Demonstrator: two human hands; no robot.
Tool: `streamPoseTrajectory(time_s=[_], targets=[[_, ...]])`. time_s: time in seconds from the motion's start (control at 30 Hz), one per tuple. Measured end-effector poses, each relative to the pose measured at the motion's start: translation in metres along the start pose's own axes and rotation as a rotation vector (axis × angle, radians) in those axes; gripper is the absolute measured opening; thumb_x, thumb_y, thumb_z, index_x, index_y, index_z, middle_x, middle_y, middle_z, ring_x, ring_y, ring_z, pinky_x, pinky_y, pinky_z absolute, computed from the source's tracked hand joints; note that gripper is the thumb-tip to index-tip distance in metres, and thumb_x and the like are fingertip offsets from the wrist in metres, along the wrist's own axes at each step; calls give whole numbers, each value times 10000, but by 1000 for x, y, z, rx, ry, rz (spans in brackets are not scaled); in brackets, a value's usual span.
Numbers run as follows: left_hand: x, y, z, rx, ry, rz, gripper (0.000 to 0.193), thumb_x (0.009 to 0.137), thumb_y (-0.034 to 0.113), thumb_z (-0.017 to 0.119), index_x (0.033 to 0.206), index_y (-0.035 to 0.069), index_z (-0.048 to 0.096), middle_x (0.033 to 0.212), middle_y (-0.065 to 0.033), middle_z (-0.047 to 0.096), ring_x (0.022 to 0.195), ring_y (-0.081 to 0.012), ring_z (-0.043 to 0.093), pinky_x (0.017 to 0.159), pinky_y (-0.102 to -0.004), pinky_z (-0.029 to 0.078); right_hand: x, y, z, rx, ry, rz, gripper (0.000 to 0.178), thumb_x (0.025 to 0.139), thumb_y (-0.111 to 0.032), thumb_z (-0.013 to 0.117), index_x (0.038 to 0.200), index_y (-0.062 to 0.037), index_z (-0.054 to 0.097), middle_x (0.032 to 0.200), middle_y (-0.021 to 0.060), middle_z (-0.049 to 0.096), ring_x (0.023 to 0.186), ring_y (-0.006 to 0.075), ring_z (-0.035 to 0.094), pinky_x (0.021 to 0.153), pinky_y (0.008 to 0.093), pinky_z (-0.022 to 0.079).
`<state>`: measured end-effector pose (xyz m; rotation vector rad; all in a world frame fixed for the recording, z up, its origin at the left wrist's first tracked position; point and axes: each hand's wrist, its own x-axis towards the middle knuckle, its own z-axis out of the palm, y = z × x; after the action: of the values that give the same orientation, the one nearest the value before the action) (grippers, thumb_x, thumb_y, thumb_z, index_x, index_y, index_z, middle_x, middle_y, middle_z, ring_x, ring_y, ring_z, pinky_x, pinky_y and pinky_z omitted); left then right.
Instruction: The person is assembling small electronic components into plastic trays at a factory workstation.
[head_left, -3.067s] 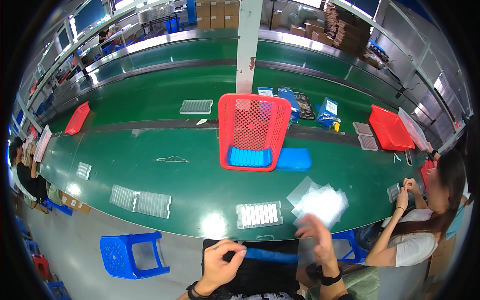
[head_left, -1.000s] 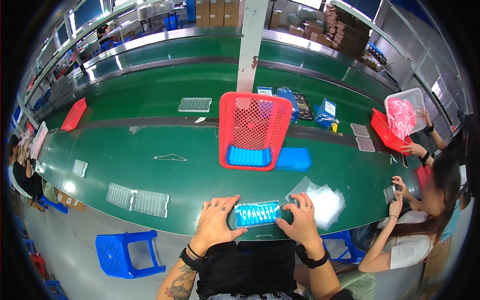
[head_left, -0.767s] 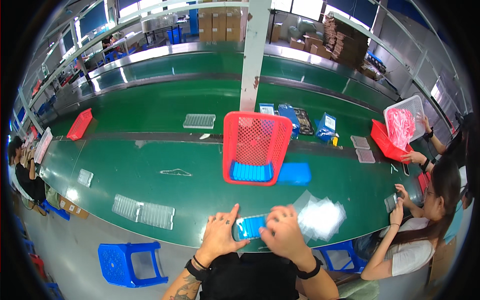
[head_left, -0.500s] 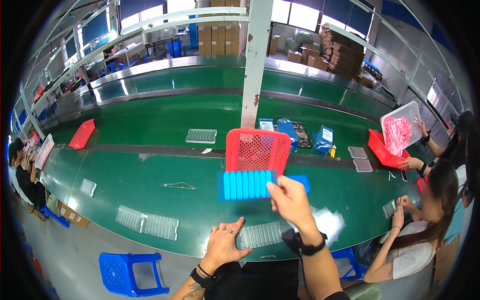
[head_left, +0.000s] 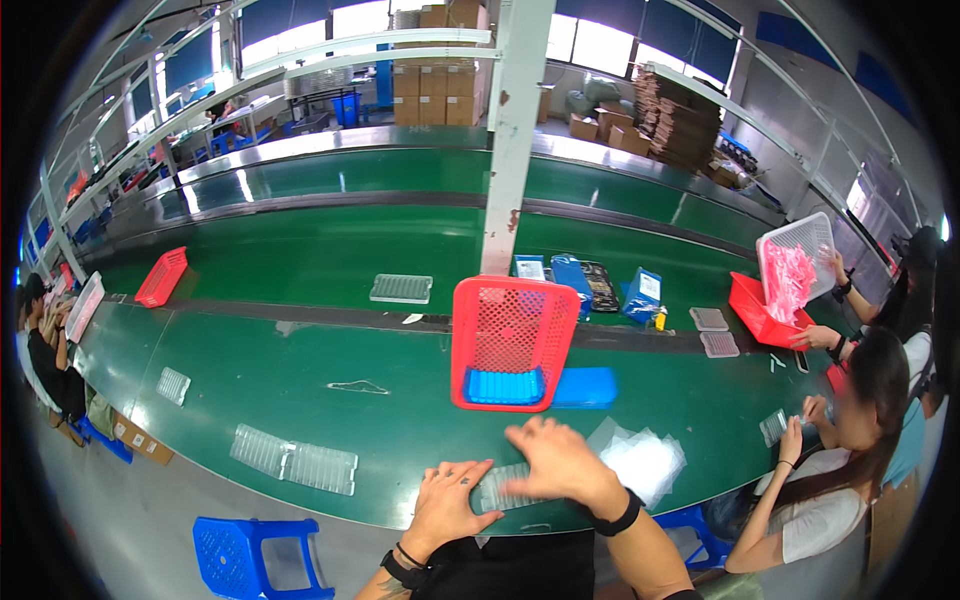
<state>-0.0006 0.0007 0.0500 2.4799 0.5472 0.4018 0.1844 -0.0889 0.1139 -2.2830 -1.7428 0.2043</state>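
Note:
My left hand (head_left: 452,500) rests at the left edge of a clear ribbed plastic tray (head_left: 500,490), thumb and fingers apart. Over the right part of that tray hovers my right hand (head_left: 562,458), slightly smeared, its fingers spread and nothing in them; it hides some of the tray. Beyond my hands, a red perforated basket (head_left: 515,302) leans tilted toward me. A blue ribbed pack (head_left: 503,386) lies in its lower end. A flat blue piece (head_left: 590,388) lies on the green table beside the basket.
A stack of clear plastic sheets (head_left: 645,462) lies right of my hands. More clear trays (head_left: 295,460) lie to the left. Blue packets (head_left: 642,295) sit by the white post (head_left: 512,150). At right, a person (head_left: 840,420) handles a tray; another tips pink strips (head_left: 790,280).
My right hand has let go of the blue ribbed pack, which now lies in the red basket. The hand has come back toward my left hand, over the clear tray.

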Motion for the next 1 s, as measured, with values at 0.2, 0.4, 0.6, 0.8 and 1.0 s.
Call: streamPoseTrajectory(time_s=[0.2,0.4,0.6,0.8,1.0], targets=[[-2,-20,13,-201,188,102,618,630,269,717,1199,58,601,1100,-125,650,1003,-330,583,909,-416,412,-56,17,36,-42,-102,-213,702,568,-323,850,1110,17,561,1051,189,595,966,348,618,787,421,522],[-7,-24,19,-244,226,11,449,619,134,694,1052,25,640,903,-106,672,821,-261,591,835,-395,437,-92,45,-23,-154,-112,-67,608,554,-232,758,1070,19,559,1030,205,601,929,354,627,750,435,521],[-9,-16,11,-69,123,43,376,777,195,687,1144,120,662,1046,-110,660,1005,-311,580,905,-407,425,-147,176,-49,-476,-31,523,559,573,-163,723,1110,-75,595,1083,155,617,1002,327,620,852,468,491],[-8,-18,14,-66,132,36,382,778,225,690,1144,122,659,1047,-118,658,998,-321,582,911,-413,420,-205,256,-47,-480,-59,868,589,683,-133,723,1241,-190,542,1237,117,559,1187,318,519,993,518,384],[-7,-9,7,-56,128,22,365,781,234,688,1127,122,663,1045,-115,658,990,-321,582,902,-414,422,-191,202,-39,-489,195,655,578,694,-122,682,1246,-192,526,1246,168,529,1171,364,518,945,529,428]])
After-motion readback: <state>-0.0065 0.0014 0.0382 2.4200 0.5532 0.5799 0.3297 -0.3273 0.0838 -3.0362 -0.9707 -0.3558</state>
